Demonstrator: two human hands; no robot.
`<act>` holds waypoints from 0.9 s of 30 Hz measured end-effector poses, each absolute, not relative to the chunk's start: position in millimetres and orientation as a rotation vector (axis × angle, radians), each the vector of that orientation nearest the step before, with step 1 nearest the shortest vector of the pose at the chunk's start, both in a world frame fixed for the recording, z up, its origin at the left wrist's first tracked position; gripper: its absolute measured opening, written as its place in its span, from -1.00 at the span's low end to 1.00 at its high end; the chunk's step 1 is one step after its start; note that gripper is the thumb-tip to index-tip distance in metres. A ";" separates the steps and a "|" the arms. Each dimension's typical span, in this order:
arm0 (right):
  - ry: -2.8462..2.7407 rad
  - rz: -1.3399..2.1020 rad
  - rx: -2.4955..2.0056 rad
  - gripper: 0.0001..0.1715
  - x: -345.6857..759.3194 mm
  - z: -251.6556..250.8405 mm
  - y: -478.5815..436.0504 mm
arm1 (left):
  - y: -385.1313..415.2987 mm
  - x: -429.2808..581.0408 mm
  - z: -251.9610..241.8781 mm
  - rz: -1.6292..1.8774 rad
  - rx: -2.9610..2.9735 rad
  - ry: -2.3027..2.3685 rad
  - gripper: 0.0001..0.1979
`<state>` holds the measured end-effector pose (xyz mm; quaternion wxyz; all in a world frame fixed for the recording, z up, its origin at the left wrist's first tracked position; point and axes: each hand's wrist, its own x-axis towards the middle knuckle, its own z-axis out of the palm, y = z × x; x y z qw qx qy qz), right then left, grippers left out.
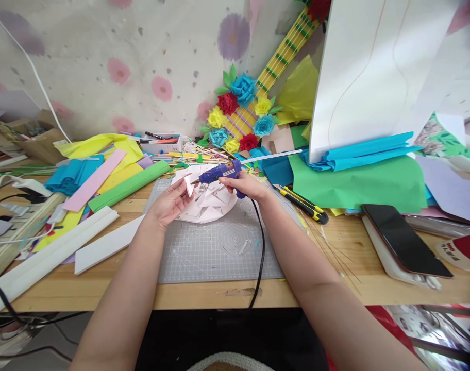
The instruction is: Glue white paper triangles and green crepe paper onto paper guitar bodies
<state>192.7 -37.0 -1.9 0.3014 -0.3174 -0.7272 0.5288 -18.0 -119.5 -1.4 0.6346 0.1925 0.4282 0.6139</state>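
My right hand (247, 185) is closed round a blue glue gun (218, 173), its nozzle pointing left. Its black cord (261, 247) trails toward me over the table edge. My left hand (170, 202) pinches a small white paper piece (189, 184) right at the nozzle tip. Under both hands lies a round white shape (212, 203) made of folded paper pieces, resting on a grey cutting mat (219, 247).
A yellow-black utility knife (302, 202) lies right of the mat. A dark phone (405, 238) rests on a white pad at the right. Coloured paper sheets, white foam strips (57, 247), a paper guitar with paper flowers (250, 108) and a tall white board (370, 72) crowd the wooden table.
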 end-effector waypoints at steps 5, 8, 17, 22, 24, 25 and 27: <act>-1.901 1.328 -0.887 -0.46 197.1 -7.2 -30.1 | -120.3 -20.1 -3.2 1.339 0.517 0.996 -0.77; -1.846 1.328 -0.850 -0.49 198.9 -9.5 -27.1 | -120.8 -19.4 -1.7 1.328 0.516 1.010 -0.75; -1.804 1.365 -0.882 -0.52 203.0 -7.0 -27.2 | -122.0 -18.1 -0.2 1.332 0.492 0.985 -0.82; -1.909 1.365 -0.951 -0.51 202.7 -1.9 -31.7 | -121.3 -17.0 -0.3 1.350 0.476 1.008 -0.79; -1.933 1.385 -0.975 -0.50 202.5 -1.3 -32.2 | -120.7 -16.7 -0.8 1.358 0.485 1.015 -0.78; -1.936 1.397 -0.978 -0.50 202.5 -1.2 -32.2 | -120.5 -16.6 -1.0 1.357 0.492 1.017 -0.79; -1.929 1.416 -0.970 -0.51 203.1 -1.4 -31.4 | -120.8 -16.3 -0.6 1.347 0.508 1.020 -0.81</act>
